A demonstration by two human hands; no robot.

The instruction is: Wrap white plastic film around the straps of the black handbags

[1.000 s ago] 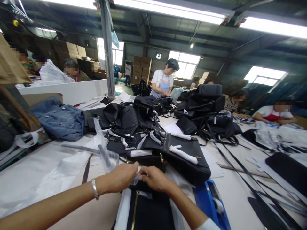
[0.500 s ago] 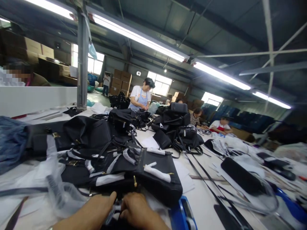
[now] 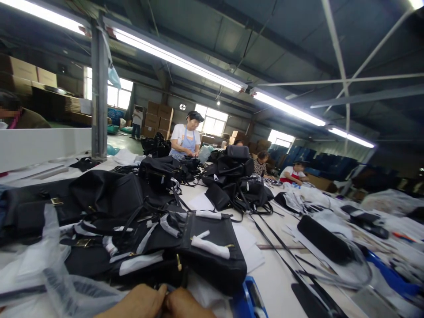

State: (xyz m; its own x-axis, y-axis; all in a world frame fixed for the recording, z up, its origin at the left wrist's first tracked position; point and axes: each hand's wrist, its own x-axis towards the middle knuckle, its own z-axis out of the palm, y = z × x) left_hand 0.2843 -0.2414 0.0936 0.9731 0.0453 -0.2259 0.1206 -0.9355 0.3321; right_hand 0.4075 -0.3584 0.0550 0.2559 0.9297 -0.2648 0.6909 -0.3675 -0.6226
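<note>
The view has swung rightward and up since a second ago, so both hands sit lower in the picture and the denim bag [image 3: 2, 213] shows only as a sliver. The front bag with a gold zip, under the hands then, is now out of view. The left hand [image 3: 142, 301] and right hand [image 3: 187, 304] meet fingertips to fingertips toward the near edge of the worktop [image 3: 276, 269]; I cannot tell what they pinch, as the fingers hide it. Just beyond them lies a flat black bag [image 3: 213, 240] with white-wrapped straps, and a blue holder [image 3: 250, 298] stands just beside its near right corner. Crumpled clear film [image 3: 54, 276] lies toward the worktop's left edge. A co-worker's blue apron [image 3: 189, 142] bears orange lettering, too small to read.
</note>
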